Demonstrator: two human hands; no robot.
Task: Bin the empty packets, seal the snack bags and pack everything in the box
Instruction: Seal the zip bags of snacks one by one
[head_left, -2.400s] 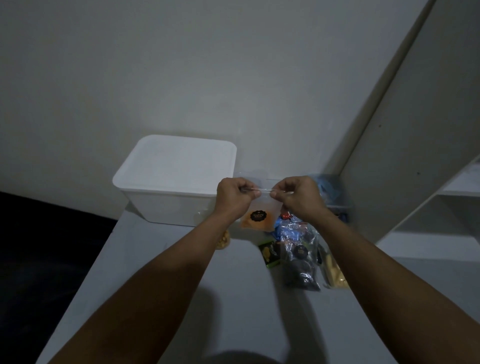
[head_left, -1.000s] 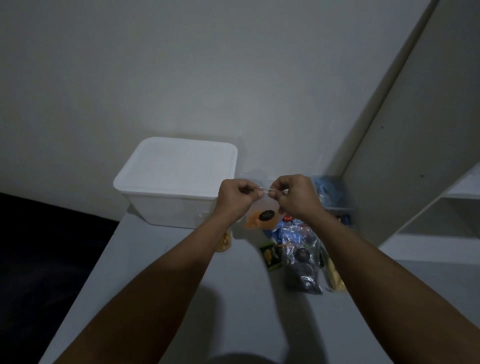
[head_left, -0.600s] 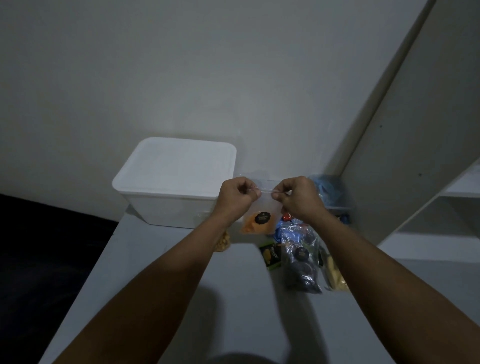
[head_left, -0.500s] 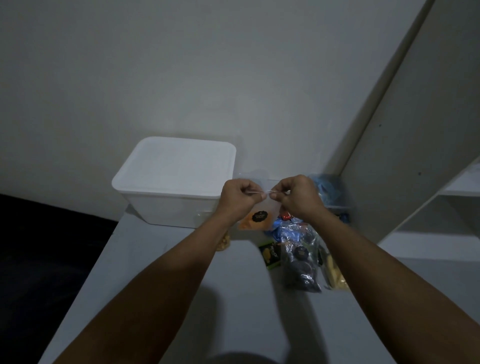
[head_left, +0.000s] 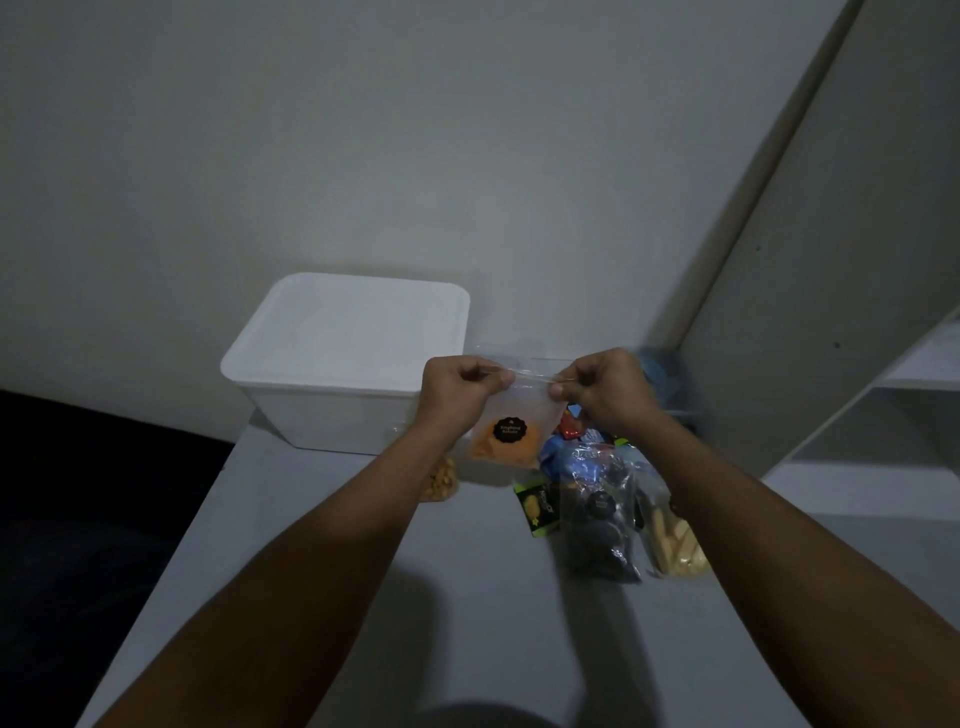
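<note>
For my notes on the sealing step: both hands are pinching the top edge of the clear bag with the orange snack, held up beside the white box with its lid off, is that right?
Not quite: the head view shows the white box with its lid on. The rest stands: the left hand and right hand pinch the top edge of the clear bag with the orange snack, held beside it.

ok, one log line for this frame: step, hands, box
step: sealing orange snack bag | left hand: pinching top strip | right hand: pinching top strip | bag: held above table | white box: lid on
</note>
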